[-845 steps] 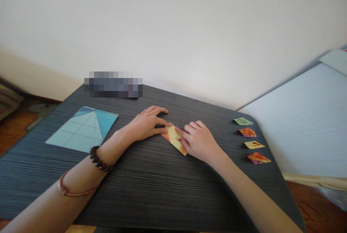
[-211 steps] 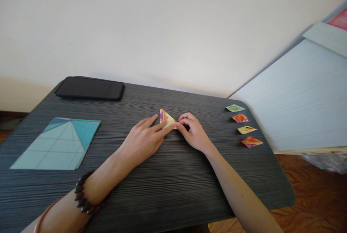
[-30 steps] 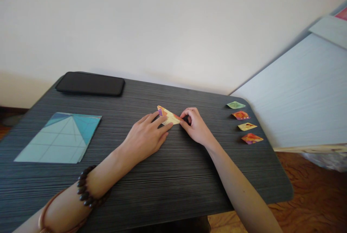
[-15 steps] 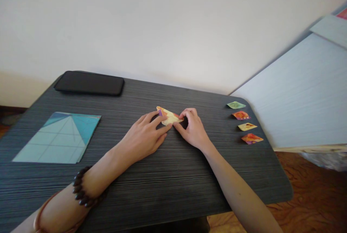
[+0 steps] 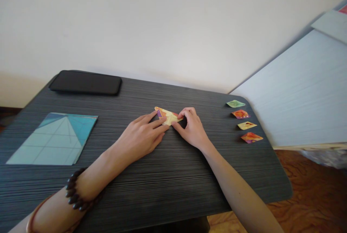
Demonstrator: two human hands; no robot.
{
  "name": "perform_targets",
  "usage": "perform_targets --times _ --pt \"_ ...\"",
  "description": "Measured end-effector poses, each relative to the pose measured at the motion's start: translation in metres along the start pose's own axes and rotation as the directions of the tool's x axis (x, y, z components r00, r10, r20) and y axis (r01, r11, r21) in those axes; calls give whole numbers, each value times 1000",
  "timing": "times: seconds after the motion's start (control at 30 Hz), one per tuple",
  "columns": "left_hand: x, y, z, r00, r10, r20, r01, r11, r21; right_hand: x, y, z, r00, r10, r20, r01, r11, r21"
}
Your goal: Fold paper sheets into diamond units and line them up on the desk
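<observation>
A small folded piece of yellow, orange and purple paper (image 5: 166, 115) lies near the middle of the dark striped table (image 5: 151, 186). My left hand (image 5: 141, 137) rests flat beside it, fingers stretched, fingertips pressing on its near left edge. My right hand (image 5: 191, 128) is curled at the paper's right end, thumb and fingers pinched on that tip. Part of the paper is hidden under the fingers.
A blue creased paper sheet (image 5: 52, 139) lies at the left. A black phone (image 5: 85, 82) sits at the far left edge. Several small folded paper pieces (image 5: 245, 121) line the right edge. A pale board (image 5: 298, 92) adjoins the table at right.
The folded paper has been pressed flatter and lower over the last second. My right hand has closed in on its right tip. The left fingers stay on it.
</observation>
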State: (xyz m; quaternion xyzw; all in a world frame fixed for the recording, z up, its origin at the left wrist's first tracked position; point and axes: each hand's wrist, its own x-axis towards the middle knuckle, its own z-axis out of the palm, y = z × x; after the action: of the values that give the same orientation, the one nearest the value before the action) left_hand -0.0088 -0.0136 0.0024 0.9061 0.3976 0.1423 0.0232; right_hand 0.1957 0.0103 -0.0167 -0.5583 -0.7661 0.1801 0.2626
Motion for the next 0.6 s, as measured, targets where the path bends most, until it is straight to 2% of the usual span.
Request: perform_targets --times 0.4,0.6 --pt "1 5 -1 1000 -5 -10 6 999 35 2 1 1 1000 -1 9 0 999 38" --pt "1 4 -1 1000 -8 21 6 998 69 5 7 -3 1000 18 20 -21 990 141"
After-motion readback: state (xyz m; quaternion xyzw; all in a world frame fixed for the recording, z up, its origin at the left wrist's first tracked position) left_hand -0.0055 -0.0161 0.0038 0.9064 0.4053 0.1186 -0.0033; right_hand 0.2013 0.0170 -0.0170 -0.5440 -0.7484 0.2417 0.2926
